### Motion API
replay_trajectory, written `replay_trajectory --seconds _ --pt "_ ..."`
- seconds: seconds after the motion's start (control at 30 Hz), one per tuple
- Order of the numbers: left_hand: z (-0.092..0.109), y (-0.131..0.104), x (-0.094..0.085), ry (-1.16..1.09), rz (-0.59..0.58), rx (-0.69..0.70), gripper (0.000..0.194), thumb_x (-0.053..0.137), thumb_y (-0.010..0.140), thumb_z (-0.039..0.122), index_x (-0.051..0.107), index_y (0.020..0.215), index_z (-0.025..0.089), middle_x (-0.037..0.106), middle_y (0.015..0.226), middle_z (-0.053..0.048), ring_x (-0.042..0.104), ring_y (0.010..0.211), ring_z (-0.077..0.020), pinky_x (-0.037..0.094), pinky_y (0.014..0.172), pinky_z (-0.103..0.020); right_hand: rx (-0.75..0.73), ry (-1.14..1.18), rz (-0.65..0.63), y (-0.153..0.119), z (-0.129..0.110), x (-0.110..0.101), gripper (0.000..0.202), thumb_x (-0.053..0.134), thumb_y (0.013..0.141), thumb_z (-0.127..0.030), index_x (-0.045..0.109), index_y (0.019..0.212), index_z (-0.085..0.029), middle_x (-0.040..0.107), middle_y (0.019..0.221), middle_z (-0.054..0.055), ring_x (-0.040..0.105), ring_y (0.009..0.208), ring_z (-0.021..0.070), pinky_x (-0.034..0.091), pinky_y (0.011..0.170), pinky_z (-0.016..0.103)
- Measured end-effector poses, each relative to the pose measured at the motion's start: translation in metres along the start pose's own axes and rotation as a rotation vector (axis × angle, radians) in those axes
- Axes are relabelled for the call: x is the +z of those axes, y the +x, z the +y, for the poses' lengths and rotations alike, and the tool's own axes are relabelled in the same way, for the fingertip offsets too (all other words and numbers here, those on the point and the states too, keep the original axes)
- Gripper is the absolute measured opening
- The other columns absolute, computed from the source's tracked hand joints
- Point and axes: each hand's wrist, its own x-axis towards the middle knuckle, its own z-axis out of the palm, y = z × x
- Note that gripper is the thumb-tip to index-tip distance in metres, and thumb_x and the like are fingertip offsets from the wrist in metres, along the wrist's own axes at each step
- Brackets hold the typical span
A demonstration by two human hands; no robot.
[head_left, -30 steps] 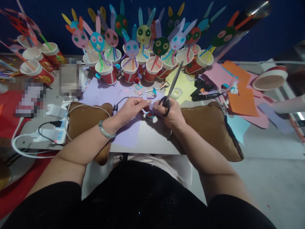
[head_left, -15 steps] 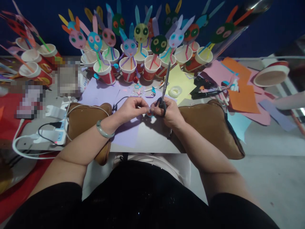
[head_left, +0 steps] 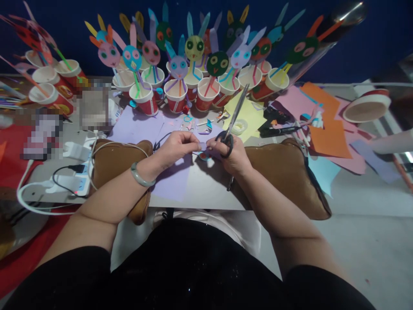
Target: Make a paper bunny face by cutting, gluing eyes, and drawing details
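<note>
My left hand (head_left: 181, 147) pinches a small piece of purple paper (head_left: 202, 146) between thumb and fingertips. Facing it, my right hand (head_left: 238, 158) is closed round the black handles of a pair of scissors (head_left: 238, 107), whose blades point up and away from me. The right thumb and forefinger tips are at the paper's right end; whether they grip it too is hard to see. Just below the fingers, a small blue round paper piece (head_left: 204, 156) with a red spot lies on the table. Purple sheets (head_left: 171, 181) lie under and beside my left hand.
Red paper cups (head_left: 176, 97) with rabbit-faced paper figures on straws stand in rows behind. Paper scraps (head_left: 209, 125), a tape roll (head_left: 239, 125) and a black marker (head_left: 280, 130) lie beyond my hands. Brown cushions (head_left: 277, 172) flank the work spot; a power strip (head_left: 84, 176) sits left.
My right hand has shifted slightly right and the scissors lean further right. More of the purple paper shows between my fingertips. The whole view has moved a little.
</note>
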Motion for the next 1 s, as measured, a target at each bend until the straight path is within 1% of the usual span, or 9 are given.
replay_trajectory --seconds 0.07,0.17,0.27,0.5,0.67,0.77,0.87,0.93,1.0 --pt "0.0 0.0 0.0 -0.016 0.0 -0.005 0.039 0.094 0.059 0.046 0.066 0.063 0.019 0.062 0.06 0.003 0.05 0.059 -0.0089 0.04 0.06 -0.026 0.006 -0.008 -0.021 -0.001 0.0 0.001 0.051 0.098 0.058 -0.052 0.057 0.064 -0.022 0.07 0.07 -0.001 0.061 0.059 0.013 0.053 0.055 0.028" --pt "-0.001 0.0 0.0 -0.012 0.002 -0.013 0.04 0.095 0.059 0.047 0.067 0.063 0.019 0.063 0.06 0.002 0.049 0.058 -0.0089 0.036 0.057 -0.026 -0.012 0.004 -0.042 -0.003 -0.001 0.002 0.051 0.101 0.054 -0.048 0.06 0.065 -0.022 0.07 0.072 -0.002 0.06 0.057 0.0117 0.053 0.055 0.028" --pt "-0.002 -0.001 0.001 0.009 -0.007 -0.015 0.041 0.095 0.06 0.048 0.068 0.065 0.019 0.062 0.059 0.003 0.047 0.056 -0.0083 0.033 0.055 -0.026 -0.026 0.013 -0.042 -0.005 -0.001 0.003 0.052 0.102 0.053 -0.046 0.058 0.064 -0.022 0.069 0.072 -0.003 0.059 0.056 0.0106 0.053 0.055 0.028" --pt "-0.003 -0.001 0.001 0.04 -0.065 0.063 0.041 0.094 0.064 0.05 0.069 0.07 0.018 0.067 0.063 0.001 0.053 0.06 -0.0092 0.041 0.061 -0.026 -0.038 -0.022 -0.052 -0.004 -0.004 0.002 0.06 0.103 0.051 -0.05 0.051 0.064 -0.023 0.067 0.07 -0.003 0.056 0.055 0.0103 0.053 0.055 0.03" --pt "-0.005 -0.001 0.001 0.047 -0.073 0.086 0.033 0.09 0.068 0.044 0.071 0.07 0.018 0.07 0.065 0.0 0.06 0.064 -0.0113 0.047 0.066 -0.028 -0.043 -0.045 -0.048 -0.005 -0.005 0.004 0.064 0.104 0.047 -0.057 0.051 0.062 -0.023 0.066 0.069 -0.002 0.055 0.057 0.0116 0.052 0.056 0.03" --pt "-0.003 -0.001 0.001 0.035 -0.08 0.093 0.03 0.089 0.069 0.042 0.071 0.069 0.018 0.069 0.064 0.0 0.059 0.063 -0.0112 0.048 0.067 -0.028 -0.051 -0.061 -0.065 -0.007 -0.007 0.004 0.064 0.103 0.049 -0.06 0.052 0.061 -0.023 0.064 0.066 -0.003 0.054 0.057 0.0118 0.051 0.058 0.03" --pt "0.0 -0.002 0.0 0.036 -0.046 0.094 0.032 0.091 0.067 0.042 0.071 0.067 0.018 0.067 0.063 0.001 0.055 0.061 -0.01 0.044 0.063 -0.027 -0.077 -0.135 -0.12 -0.006 -0.013 -0.002 0.061 0.103 0.052 -0.061 0.056 0.064 -0.023 0.064 0.067 -0.003 0.053 0.061 0.0122 0.048 0.06 0.029" --pt "0.003 -0.002 -0.003 0.044 -0.003 0.101 0.035 0.093 0.064 0.044 0.071 0.067 0.017 0.067 0.064 0.001 0.053 0.062 -0.0098 0.043 0.063 -0.027 -0.066 -0.217 -0.21 -0.004 -0.019 -0.01 0.063 0.102 0.052 -0.063 0.056 0.065 -0.022 0.063 0.067 -0.003 0.051 0.062 0.0119 0.043 0.059 0.028" --pt "0.005 -0.001 -0.006 0.05 0.023 0.114 0.037 0.093 0.063 0.046 0.071 0.067 0.017 0.067 0.066 0.0 0.054 0.063 -0.0101 0.043 0.064 -0.027 -0.026 -0.303 -0.33 -0.001 -0.026 -0.019 0.066 0.1 0.053 -0.068 0.055 0.064 -0.021 0.059 0.065 -0.003 0.047 0.062 0.011 0.037 0.058 0.027"
